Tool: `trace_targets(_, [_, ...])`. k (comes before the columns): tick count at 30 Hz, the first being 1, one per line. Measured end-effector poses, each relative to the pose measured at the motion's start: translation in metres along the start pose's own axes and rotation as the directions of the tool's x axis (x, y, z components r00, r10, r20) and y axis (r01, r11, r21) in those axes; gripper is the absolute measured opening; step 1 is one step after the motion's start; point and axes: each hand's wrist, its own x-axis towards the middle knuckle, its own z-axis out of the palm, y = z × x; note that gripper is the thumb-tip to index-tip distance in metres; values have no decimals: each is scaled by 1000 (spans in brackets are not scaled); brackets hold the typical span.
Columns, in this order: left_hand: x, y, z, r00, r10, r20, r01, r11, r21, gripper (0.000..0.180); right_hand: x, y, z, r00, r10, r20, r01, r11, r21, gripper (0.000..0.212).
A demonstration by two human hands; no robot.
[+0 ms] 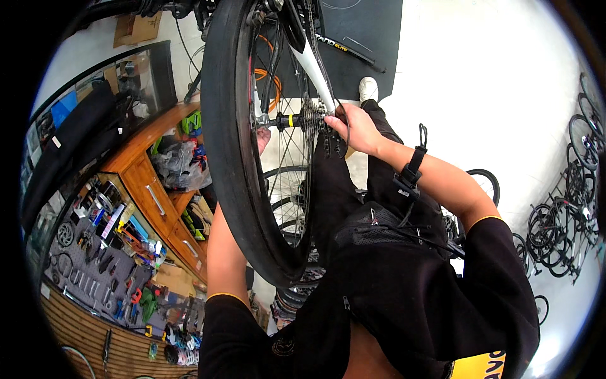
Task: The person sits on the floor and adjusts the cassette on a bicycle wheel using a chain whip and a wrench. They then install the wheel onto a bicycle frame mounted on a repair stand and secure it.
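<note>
A bicycle's rear wheel (221, 126) with a wide black tyre hangs upright in front of me. Its black hub (289, 120) carries a yellow band, and the cassette (312, 117) sits on the hub's right side with the chain (327, 145) around it. My right hand (360, 129) is closed around the rear dropout, where the white frame stay (312, 66) ends beside the cassette. My left hand (263, 139) reaches behind the tyre to the hub's left end. Most of it is hidden by the wheel; only some fingertips show.
At left stand a wooden cabinet (142, 183) and a grey tool board (95, 271) crowded with tools. A dark mat (360, 38) lies on the floor ahead, with a black stand leg (350, 52) over it. Several bicycles (562, 221) line the right side.
</note>
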Motion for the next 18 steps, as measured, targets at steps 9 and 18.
trace_targets(9, [-14, 25, 21, 998, 61, 16, -49, 589, 807, 30, -1, 4, 1, 1000, 8, 18, -7, 999, -46, 45])
trace_targets(18, [-26, 60, 58, 900, -225, 373, -435, -455, 777, 32, 3, 6, -1, 997, 10, 80, -15, 998, 57, 46])
